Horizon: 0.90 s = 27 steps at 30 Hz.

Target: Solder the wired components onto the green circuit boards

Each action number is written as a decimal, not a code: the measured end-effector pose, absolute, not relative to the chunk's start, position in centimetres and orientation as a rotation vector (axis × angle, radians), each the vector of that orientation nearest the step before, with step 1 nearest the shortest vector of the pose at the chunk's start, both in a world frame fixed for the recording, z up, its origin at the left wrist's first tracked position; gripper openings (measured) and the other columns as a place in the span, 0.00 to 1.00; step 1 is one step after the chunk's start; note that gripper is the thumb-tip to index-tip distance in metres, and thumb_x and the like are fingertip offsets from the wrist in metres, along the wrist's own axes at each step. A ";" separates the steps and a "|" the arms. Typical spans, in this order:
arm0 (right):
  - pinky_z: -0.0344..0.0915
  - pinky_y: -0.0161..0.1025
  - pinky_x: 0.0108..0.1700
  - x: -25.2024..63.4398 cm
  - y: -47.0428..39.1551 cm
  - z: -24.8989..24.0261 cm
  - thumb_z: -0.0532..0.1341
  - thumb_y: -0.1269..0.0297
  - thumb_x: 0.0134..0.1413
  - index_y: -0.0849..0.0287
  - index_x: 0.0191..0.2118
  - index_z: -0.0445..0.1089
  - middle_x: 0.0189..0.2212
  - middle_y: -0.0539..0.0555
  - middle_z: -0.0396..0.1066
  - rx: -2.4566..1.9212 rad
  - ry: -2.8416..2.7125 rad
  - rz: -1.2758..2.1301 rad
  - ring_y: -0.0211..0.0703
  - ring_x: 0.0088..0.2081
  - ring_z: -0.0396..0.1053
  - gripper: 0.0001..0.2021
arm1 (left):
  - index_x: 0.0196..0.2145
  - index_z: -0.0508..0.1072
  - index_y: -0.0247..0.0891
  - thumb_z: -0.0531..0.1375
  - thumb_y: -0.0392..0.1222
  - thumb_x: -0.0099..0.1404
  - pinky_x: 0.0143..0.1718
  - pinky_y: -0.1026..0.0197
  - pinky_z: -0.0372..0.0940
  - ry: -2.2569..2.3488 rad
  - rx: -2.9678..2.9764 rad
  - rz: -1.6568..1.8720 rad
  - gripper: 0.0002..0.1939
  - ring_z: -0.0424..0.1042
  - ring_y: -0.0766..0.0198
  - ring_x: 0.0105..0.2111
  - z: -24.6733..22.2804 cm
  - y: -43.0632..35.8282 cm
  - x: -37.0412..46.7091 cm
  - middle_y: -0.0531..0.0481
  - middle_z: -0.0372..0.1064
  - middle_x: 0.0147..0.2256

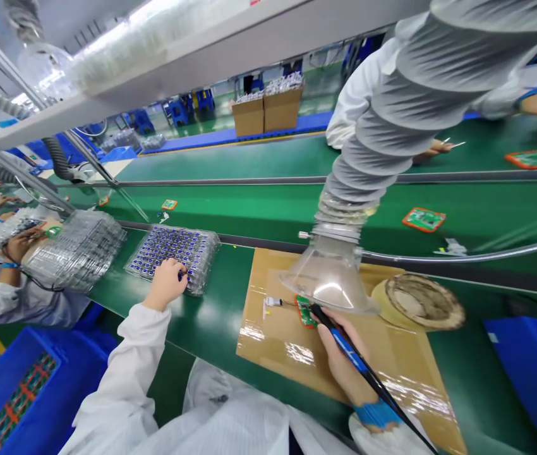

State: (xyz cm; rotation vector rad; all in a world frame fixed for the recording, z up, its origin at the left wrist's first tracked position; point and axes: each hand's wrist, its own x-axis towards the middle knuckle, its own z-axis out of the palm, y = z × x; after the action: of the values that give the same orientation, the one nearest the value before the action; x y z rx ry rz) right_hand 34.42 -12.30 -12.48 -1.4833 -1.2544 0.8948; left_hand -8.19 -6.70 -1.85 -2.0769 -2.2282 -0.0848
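Note:
My left hand (168,281) rests over the near edge of a clear plastic tray (205,243) filled with rows of small blue-and-dark parts. Its fingers are pinched together, and what they hold, if anything, is too small to make out. In my right hand (344,354) is a black and blue soldering iron (347,347), its tip end over a small green circuit board (304,311). The board lies on a brown cardboard sheet (268,354). Just left of the board sits a small white and metal part (273,302) with a thin wire.
A clear fume hood (330,278) on a grey hose hangs just above the board. Right of it stands a round, stained holder (415,303). Boards (424,219) lie on the green conveyor behind. A blue bin (74,360) is at lower left. Co-workers sit left and opposite.

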 end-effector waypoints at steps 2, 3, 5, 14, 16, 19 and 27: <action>0.69 0.57 0.58 34.4 -12.3 -12.7 0.64 0.45 0.57 0.54 0.51 0.75 0.50 0.59 0.78 -1.464 -1.278 0.873 0.57 0.53 0.75 0.22 | 0.37 0.77 0.39 0.59 0.40 0.65 0.47 0.49 0.64 -2.227 -2.123 -0.033 0.07 0.70 0.48 0.48 -1.5 -6.4 -8.4 0.41 0.73 0.46; 0.69 0.57 0.58 34.3 -12.3 -12.7 0.64 0.46 0.58 0.54 0.51 0.74 0.50 0.59 0.78 -1.456 -1.290 0.854 0.57 0.53 0.75 0.22 | 0.36 0.77 0.39 0.59 0.40 0.65 0.47 0.50 0.64 -2.223 -2.155 -0.024 0.07 0.70 0.48 0.48 -1.2 -6.3 -8.4 0.42 0.74 0.45; 0.69 0.56 0.58 34.2 -12.5 -12.4 0.63 0.48 0.60 0.54 0.52 0.74 0.50 0.59 0.78 -1.443 -1.325 0.815 0.56 0.53 0.75 0.20 | 0.32 0.76 0.40 0.58 0.39 0.65 0.46 0.52 0.64 -2.212 -2.232 -0.027 0.07 0.72 0.49 0.45 -0.3 -6.2 -8.4 0.43 0.75 0.42; 0.73 0.47 0.54 33.5 -12.2 -10.8 0.62 0.57 0.64 0.52 0.53 0.73 0.48 0.57 0.78 -1.353 -1.372 0.743 0.49 0.49 0.76 0.14 | 0.32 0.74 0.39 0.62 0.48 0.63 0.32 0.62 0.65 -2.330 -2.435 -1.319 0.10 0.71 0.63 0.27 -2.0 -8.8 1.1 0.51 0.73 0.28; 0.72 0.48 0.54 33.4 -12.3 -10.9 0.63 0.58 0.63 0.53 0.52 0.74 0.47 0.56 0.78 -1.368 -1.328 0.753 0.48 0.48 0.76 0.14 | 0.30 0.73 0.38 0.64 0.49 0.62 0.31 0.62 0.67 -2.391 -2.502 -1.748 0.11 0.72 0.63 0.27 -4.0 -9.3 5.6 0.51 0.73 0.27; 0.73 0.49 0.53 33.5 -12.5 -10.7 0.65 0.58 0.60 0.53 0.50 0.75 0.45 0.56 0.79 -1.373 -1.220 0.778 0.49 0.47 0.77 0.13 | 0.27 0.73 0.37 0.67 0.50 0.61 0.42 0.59 0.71 -2.297 -2.481 -2.327 0.14 0.76 0.60 0.38 -6.4 -9.2 11.0 0.45 0.77 0.35; 0.76 0.43 0.42 32.7 -12.9 -9.2 0.66 0.57 0.57 0.53 0.49 0.72 0.36 0.52 0.79 -1.233 -0.935 1.011 0.44 0.35 0.78 0.15 | 0.30 0.78 0.35 0.70 0.50 0.57 0.31 0.62 0.71 -2.730 -3.076 -1.823 0.14 0.75 0.62 0.26 -7.4 -9.2 16.7 0.47 0.77 0.25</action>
State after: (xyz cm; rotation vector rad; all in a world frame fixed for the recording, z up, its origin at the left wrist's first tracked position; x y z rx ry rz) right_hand 32.73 -12.91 -9.20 -1.2333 -0.9352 1.0106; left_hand 16.73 -9.21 -7.40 -3.0764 -2.7299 -1.8235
